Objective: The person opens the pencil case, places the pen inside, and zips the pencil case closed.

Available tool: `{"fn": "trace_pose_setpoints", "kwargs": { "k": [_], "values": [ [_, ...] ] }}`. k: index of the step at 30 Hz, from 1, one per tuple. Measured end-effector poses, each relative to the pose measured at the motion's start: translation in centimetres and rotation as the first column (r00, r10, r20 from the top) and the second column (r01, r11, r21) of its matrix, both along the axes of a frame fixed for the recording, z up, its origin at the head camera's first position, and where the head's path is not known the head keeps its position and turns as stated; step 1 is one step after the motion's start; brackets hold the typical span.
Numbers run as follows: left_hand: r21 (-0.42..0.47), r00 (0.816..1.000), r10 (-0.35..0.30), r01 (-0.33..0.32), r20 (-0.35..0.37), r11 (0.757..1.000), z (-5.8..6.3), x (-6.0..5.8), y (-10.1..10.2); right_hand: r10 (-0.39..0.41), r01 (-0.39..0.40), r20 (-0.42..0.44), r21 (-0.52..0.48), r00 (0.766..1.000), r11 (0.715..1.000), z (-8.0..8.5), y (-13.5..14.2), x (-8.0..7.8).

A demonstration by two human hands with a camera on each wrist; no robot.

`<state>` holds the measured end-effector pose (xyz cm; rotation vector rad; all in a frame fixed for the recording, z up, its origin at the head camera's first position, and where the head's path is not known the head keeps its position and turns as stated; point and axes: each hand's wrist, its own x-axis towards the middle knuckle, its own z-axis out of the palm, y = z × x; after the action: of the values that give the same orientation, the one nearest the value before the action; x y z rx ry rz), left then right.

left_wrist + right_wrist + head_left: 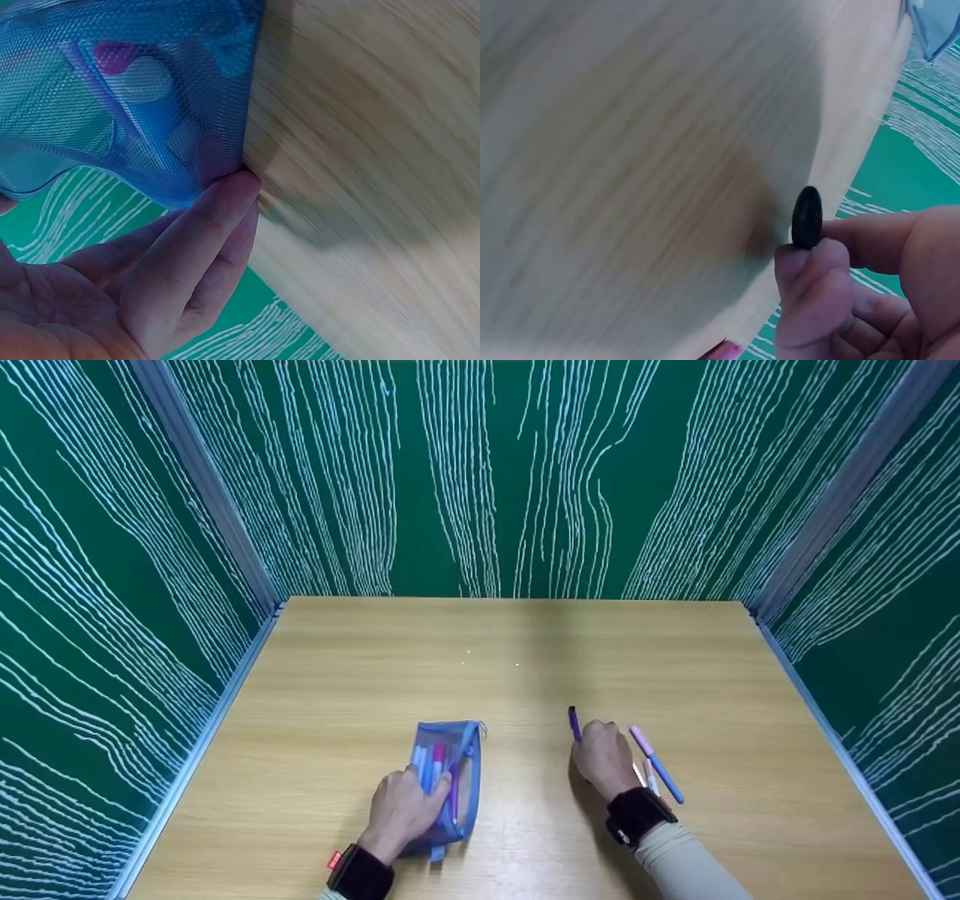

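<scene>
My left hand (401,808) grips a blue mesh pencil case (448,730), thumb on the near face and fingertips at its edge in the left wrist view. Through the mesh show several pens and markers, among them a magenta-capped one (439,751) and a purple one (454,791). To the right of the case, my right hand (602,757) pinches a dark pen (574,723) between thumb and fingers, low over the table. In the right wrist view the pen's dark, rounded end (807,217) points at the camera.
Right of my right hand a pink-and-blue marker (658,765) lies on the wooden table (360,675). Beside it, partly hidden by the wrist, are lighter, slimmer pens (650,775). Green walls (510,472) with white lines close in the back and both sides.
</scene>
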<state>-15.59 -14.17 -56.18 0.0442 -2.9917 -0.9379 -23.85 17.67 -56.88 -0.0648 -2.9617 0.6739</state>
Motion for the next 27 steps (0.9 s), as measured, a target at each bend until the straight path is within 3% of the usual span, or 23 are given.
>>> {"fn": "trace_pose_setpoints", "kwargs": {
  "k": [10, 18, 27],
  "values": [
    [-0.026, 1.000, 0.013, -0.013, -0.021, 1.000, -0.1, 0.0, 0.1, 0.064, -0.066, -0.017, -0.104, 0.998, 0.992, -0.1, -1.7, 1.0],
    [-0.018, 1.000, 0.011, -0.012, -0.022, 1.000, -0.1, 0.0, 0.0, 0.083, -0.065, 0.064, -0.240, 0.995, 0.969, 0.1, -3.3, 1.7],
    [-0.011, 1.000, 0.009, -0.009, -0.007, 1.000, 0.0, 0.1, 0.0, 0.111, -0.081, 0.091, -0.285, 0.990, 0.955, 0.2, -4.9, 2.2]
  ]
}}
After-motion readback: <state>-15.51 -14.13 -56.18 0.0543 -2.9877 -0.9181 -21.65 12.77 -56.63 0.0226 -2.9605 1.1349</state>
